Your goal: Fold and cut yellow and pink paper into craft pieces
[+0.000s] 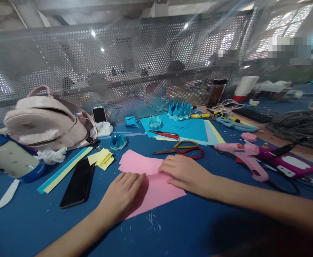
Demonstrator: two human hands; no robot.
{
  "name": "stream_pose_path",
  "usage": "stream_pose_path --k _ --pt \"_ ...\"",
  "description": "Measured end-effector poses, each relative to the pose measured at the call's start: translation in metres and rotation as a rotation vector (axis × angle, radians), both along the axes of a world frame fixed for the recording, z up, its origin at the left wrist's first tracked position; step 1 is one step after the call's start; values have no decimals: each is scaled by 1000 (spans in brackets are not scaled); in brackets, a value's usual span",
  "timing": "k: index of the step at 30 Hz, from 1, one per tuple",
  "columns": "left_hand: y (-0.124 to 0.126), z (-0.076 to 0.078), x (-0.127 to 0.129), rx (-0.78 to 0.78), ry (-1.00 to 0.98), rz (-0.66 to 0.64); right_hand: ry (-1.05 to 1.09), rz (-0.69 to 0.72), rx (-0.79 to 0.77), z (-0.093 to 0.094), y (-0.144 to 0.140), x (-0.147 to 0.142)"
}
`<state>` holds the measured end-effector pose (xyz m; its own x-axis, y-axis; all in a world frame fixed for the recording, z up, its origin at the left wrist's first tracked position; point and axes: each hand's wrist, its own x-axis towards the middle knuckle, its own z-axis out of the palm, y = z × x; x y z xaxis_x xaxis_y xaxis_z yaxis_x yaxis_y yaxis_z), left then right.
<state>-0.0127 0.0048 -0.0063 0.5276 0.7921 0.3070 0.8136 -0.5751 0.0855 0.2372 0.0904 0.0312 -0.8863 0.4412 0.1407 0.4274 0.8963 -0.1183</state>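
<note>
Both hands flat, fingers spread: left hand [122,194] and right hand [184,173] press the pink paper [148,178] on the blue desk [185,228]. Keep edges aligned, crease firmly along the fold.

A blue table [38,228] carries pink paper [156,182], a black phone [78,184], scissors [184,149] and a glue gun [243,155].
</note>
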Motion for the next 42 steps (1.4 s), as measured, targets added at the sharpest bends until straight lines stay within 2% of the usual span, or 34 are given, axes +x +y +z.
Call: stream_pose_path --k 3,7,10,15,18,23,28,36,42 --pt "-3 -6 -6 189 99 -108 94 139 105 -15 -3 -2" --pt "-6 -7 -12 219 73 -192 151 278 168 -30 -2 -2" --pt "-6 -7 -14 173 60 -180 147 291 101 -34 3 3" --pt "1 -15 -16 161 -1 -58 167 256 -139 -39 15 10" --pt "0 -18 -16 191 -60 -104 171 211 -176 -42 19 11" --pt "-8 -14 -18 189 23 -225 231 291 -76 -38 17 9" --pt "-9 -10 -23 113 168 -290 154 360 43 -29 11 3" --pt "-11 -9 -20 137 109 -375 145 438 104 -28 10 3" --pt "-9 -7 -24 52 47 -381 158 447 97 -26 10 2"
